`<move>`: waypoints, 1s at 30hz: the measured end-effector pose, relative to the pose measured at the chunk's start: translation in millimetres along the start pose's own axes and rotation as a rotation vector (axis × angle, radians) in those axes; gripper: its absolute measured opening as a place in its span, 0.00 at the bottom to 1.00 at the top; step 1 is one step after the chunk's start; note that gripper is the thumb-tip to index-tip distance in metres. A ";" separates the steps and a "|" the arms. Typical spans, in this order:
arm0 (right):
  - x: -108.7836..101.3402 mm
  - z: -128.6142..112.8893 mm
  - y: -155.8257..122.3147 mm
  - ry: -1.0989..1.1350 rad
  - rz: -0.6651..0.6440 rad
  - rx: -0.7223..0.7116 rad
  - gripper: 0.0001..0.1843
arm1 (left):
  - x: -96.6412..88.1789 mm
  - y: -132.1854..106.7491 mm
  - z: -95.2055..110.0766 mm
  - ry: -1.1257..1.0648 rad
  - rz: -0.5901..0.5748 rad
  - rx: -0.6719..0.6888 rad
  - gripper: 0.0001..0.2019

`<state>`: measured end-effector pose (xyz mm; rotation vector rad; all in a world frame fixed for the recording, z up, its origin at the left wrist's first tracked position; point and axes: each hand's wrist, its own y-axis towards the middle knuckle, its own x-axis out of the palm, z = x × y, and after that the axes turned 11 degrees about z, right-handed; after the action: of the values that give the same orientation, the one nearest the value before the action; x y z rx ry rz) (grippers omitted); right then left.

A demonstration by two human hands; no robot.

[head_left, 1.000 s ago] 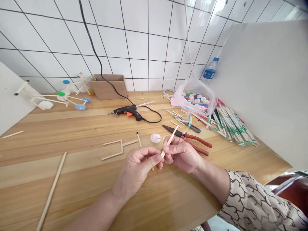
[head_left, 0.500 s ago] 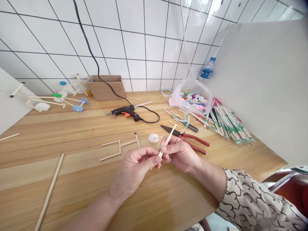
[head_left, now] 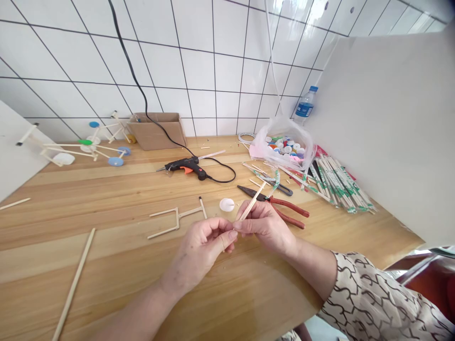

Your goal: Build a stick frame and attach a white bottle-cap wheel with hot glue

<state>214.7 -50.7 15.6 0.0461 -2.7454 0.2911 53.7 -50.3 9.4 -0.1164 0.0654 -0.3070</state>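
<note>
Our R hand (head_left: 265, 227) pinches a wooden chopstick (head_left: 251, 204) in mid-air over the bench, fingers nearly closed; L hand (head_left: 201, 255) curled just beside its lower end, grip can't tell. Loose pinch = stick slips, falls toward red-handled pliers (head_left: 287, 210) or white plastic cap (head_left: 226, 204).

A wooden bench (head_left: 106, 189) carries a stick frame (head_left: 190, 212), glue gun (head_left: 185, 166), pliers (head_left: 287, 207) and chopsticks (head_left: 341, 182).

We see the lower end of the wooden stick (head_left: 251, 204) hidden between the left hand (head_left: 201, 253) and the right hand (head_left: 265, 227), at 7 o'clock another stick (head_left: 73, 284) cut by the bottom edge, at 1 o'clock bottle caps (head_left: 286, 147) unclear inside a plastic bag (head_left: 270, 142), at 11 o'clock a black cable (head_left: 130, 66) cut by the top edge
</note>
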 end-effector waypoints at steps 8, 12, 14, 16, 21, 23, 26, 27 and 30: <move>5.0 -1.9 -3.7 -0.092 0.006 -0.012 0.14 | 1.8 -1.9 9.2 0.079 0.033 -0.073 0.09; 3.1 -6.4 -2.6 -0.152 0.081 -0.105 0.14 | 2.1 -0.4 11.4 0.057 0.049 -0.088 0.10; 0.3 -7.6 -1.0 -0.151 0.126 -0.140 0.14 | 2.2 -0.3 12.8 0.048 0.062 -0.095 0.10; -2.7 -7.7 0.7 -0.138 0.153 -0.168 0.14 | 2.1 -0.7 13.6 0.050 0.067 -0.101 0.10; -6.6 -6.8 3.0 -0.164 0.178 -0.194 0.14 | 1.5 -1.8 11.8 0.052 0.049 -0.104 0.10; -7.1 -6.5 3.4 -0.184 0.176 -0.204 0.14 | 1.7 -1.7 11.2 0.044 0.043 -0.104 0.10; -8.7 -6.1 4.1 -0.203 0.164 -0.217 0.13 | 2.2 -1.2 11.2 0.030 0.044 -0.120 0.10; -9.4 -5.9 4.4 -0.206 0.158 -0.218 0.13 | 2.3 -1.1 11.1 0.024 0.044 -0.125 0.10; -11.8 -5.2 5.2 -0.213 0.140 -0.221 0.12 | 2.5 -1.0 9.7 -0.002 0.038 -0.128 0.10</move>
<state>227.1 -44.6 15.0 -0.1841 -2.9809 0.0186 56.6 -51.0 19.0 -0.2426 0.0850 -0.2643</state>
